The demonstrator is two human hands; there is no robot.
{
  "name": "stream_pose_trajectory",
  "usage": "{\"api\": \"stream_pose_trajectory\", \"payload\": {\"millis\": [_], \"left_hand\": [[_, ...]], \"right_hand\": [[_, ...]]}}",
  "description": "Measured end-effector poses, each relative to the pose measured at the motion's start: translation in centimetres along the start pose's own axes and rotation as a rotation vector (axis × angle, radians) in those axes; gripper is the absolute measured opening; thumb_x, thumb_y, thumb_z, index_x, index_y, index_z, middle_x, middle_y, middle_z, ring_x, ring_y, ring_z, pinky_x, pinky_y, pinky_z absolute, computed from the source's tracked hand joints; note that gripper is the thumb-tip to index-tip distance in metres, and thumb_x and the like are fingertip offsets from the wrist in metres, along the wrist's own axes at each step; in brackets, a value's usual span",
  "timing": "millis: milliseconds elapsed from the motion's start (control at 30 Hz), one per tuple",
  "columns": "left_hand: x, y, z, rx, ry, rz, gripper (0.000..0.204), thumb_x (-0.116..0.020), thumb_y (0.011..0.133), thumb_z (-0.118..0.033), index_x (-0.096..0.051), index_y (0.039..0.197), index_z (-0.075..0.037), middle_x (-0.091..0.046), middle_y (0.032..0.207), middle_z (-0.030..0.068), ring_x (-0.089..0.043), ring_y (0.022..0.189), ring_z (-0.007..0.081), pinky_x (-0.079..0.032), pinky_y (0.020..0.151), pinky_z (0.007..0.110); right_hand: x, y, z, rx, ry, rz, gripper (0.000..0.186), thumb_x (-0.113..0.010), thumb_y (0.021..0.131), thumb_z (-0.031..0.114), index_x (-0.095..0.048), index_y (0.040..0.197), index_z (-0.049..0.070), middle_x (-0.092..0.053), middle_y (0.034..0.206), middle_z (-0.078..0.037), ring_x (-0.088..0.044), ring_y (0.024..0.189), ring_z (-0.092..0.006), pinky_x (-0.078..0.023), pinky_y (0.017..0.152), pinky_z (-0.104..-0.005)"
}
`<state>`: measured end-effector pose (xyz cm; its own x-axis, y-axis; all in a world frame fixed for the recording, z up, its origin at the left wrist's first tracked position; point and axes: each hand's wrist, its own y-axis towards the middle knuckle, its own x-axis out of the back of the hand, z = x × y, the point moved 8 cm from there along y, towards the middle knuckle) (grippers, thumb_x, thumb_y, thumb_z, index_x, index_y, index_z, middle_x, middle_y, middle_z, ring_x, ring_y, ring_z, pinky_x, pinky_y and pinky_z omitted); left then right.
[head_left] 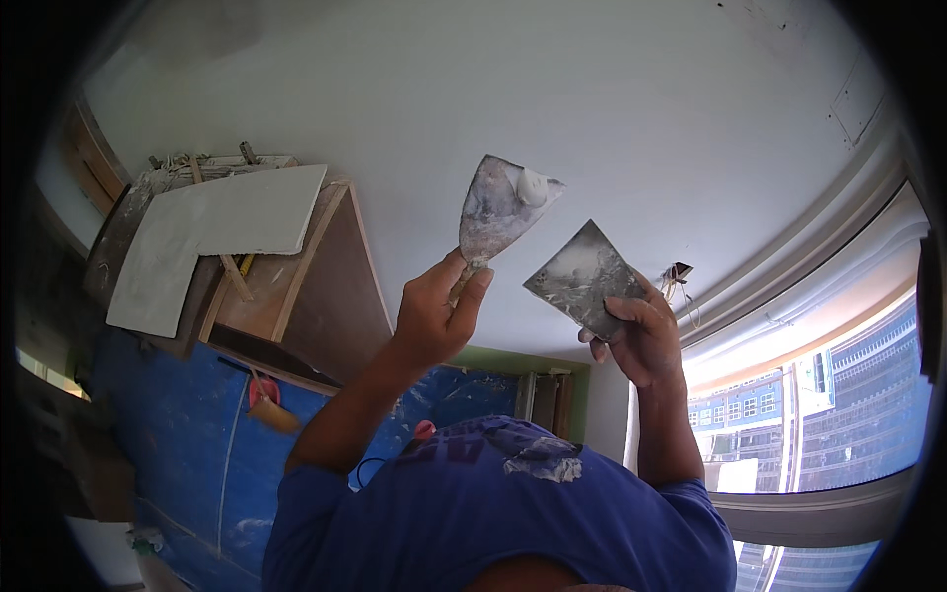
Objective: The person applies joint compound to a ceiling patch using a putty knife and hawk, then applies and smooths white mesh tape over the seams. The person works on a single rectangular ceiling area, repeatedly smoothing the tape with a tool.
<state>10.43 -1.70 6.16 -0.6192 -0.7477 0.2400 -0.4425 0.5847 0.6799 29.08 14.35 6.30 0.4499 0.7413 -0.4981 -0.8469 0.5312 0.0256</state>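
Observation:
Raised in front of the white ceiling, my left hand (434, 311) is closed around the handle of a putty knife (490, 212). Its wide blade points up and is smeared with plaster. A blob of white putty (533, 186) sits near the right corner of that blade. My right hand (648, 331) pinches a flat, square metal scraper blade (585, 276) by its lower right corner, thumb on the face towards me. Grey-white smears cover the plate. The two tools are close together but apart. Most of the knife's handle is hidden in my left fist.
At the left stands a wooden cabinet (335, 286) with an L-shaped white board (217, 222) on it. Blue sheeting (187, 424) covers the floor. Loose wires hang from a ceiling hole (681, 271) beyond my right hand. A bright window (789, 424) curves along the right.

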Motion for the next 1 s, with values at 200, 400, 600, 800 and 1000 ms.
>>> {"api": "stream_pose_trajectory", "payload": {"millis": [200,400,600,800,1000], "left_hand": [[-2.7,-1.2,0.5,-0.264,0.289,0.095,0.045,-0.075,0.095,-0.005,-0.066,0.139,0.0,-0.068,0.08,0.0135,-0.065,0.062,0.0265,-0.052,0.057,0.038],[3.3,-1.0,2.2,-0.304,0.494,0.117,0.039,-0.073,0.096,-0.011,-0.068,0.133,0.001,-0.065,0.076,0.0129,-0.068,0.064,0.0294,-0.054,0.058,0.042],[15.6,-5.4,9.6,-0.281,1.142,-0.019,0.045,-0.067,0.104,-0.024,-0.063,0.14,0.002,-0.068,0.116,0.0276,-0.066,0.099,0.0473,-0.05,0.088,0.056],[22.5,-6.4,10.5,0.257,0.756,-0.177,0.048,-0.059,0.11,-0.034,-0.062,0.14,0.004,-0.068,0.126,0.0285,-0.06,0.118,0.0476,-0.046,0.102,0.052],[24.3,-8.0,12.2,0.31,0.66,-0.254,0.049,-0.057,0.111,-0.034,-0.062,0.14,0.005,-0.067,0.129,0.0295,-0.061,0.121,0.0444,-0.043,0.106,0.051]], "right_hand": [[-1.1,1.2,-1.4,-0.12,0.299,0.071,0.046,-0.056,0.101,0.007,-0.047,0.141,-0.013,-0.072,0.11,-0.026,-0.076,0.075,-0.0328,-0.061,0.052,-0.0364],[-1.5,3.6,12.0,0.296,-0.009,0.075,0.039,-0.057,0.104,0.011,-0.052,0.135,-0.011,-0.074,0.105,-0.024,-0.077,0.076,-0.0322,-0.059,0.05,-0.0361],[-4.6,3.6,42.1,1.058,-0.957,-0.607,0.031,-0.072,0.102,0.03,-0.069,0.107,0.0,-0.072,0.084,-0.009,-0.069,0.068,-0.0153,-0.038,0.044,-0.0259],[-15.9,7.2,59.1,1.29,-1.868,-1.316,0.042,-0.052,0.104,0.033,-0.075,0.123,0.004,-0.076,0.121,-0.024,-0.071,0.117,-0.043,-0.055,0.102,-0.0514],[-19.7,12.5,62.5,1.226,-2.087,-1.36,0.046,-0.046,0.103,0.02,-0.066,0.144,0.014,-0.074,0.128,-0.021,-0.071,0.119,-0.0407,-0.056,0.104,-0.0527]]}}
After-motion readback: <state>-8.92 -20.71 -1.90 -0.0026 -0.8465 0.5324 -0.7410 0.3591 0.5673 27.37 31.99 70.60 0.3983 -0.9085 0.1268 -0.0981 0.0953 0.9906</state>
